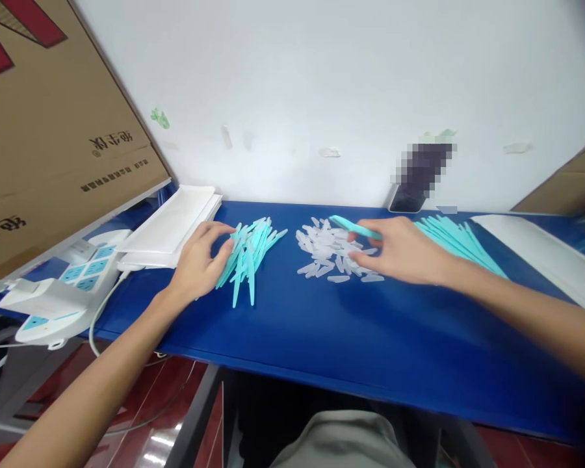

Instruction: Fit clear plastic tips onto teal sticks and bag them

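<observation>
My right hand pinches a slim teal plastic stick between thumb and fingers, its free end pointing left. Under and beside these fingers lies a heap of small translucent caps on the blue table. At the left, my left hand is curved with thumb and index finger apart, at the edge of a loose pile of teal sticks with pale ends. Whether it touches them I cannot tell. Behind my right wrist, a neater bundle of teal sticks lies partly hidden.
White flat packets and a power strip with a plugged-in charger lie left on the blue table. A phone, partly pixelated, leans on the wall. A white sheet lies right. A cardboard box rises at left.
</observation>
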Demonstrator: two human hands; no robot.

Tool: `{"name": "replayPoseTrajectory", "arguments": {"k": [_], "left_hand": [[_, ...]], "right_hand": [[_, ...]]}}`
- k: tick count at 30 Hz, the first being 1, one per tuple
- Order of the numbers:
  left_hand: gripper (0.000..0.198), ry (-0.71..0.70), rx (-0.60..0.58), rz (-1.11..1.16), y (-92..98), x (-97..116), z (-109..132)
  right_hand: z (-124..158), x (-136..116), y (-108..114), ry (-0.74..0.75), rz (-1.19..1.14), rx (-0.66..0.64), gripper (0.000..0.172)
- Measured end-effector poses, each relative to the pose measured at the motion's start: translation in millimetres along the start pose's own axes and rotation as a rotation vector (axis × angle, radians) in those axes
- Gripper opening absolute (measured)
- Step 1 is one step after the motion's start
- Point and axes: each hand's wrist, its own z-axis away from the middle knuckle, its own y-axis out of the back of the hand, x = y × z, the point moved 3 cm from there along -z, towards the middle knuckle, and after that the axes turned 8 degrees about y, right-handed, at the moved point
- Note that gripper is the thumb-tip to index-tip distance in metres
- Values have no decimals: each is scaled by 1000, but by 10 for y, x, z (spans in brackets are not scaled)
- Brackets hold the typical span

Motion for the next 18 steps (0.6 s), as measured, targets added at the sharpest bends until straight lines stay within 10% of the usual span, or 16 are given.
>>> {"name": "replayPoseTrajectory", "arguments": {"k": [4, 9, 18], "left_hand": [[39, -159, -159, -89, -34, 653, -219], [39, -265, -711, -299, -439, 1283, -452], [25, -267, -854, -196, -827, 1097, -535]], "right_hand": [[389, 120, -122, 5, 171, 102, 20], [613, 148, -317, 180, 154, 45, 33], [632, 37, -302, 162, 101, 99, 39]]}}
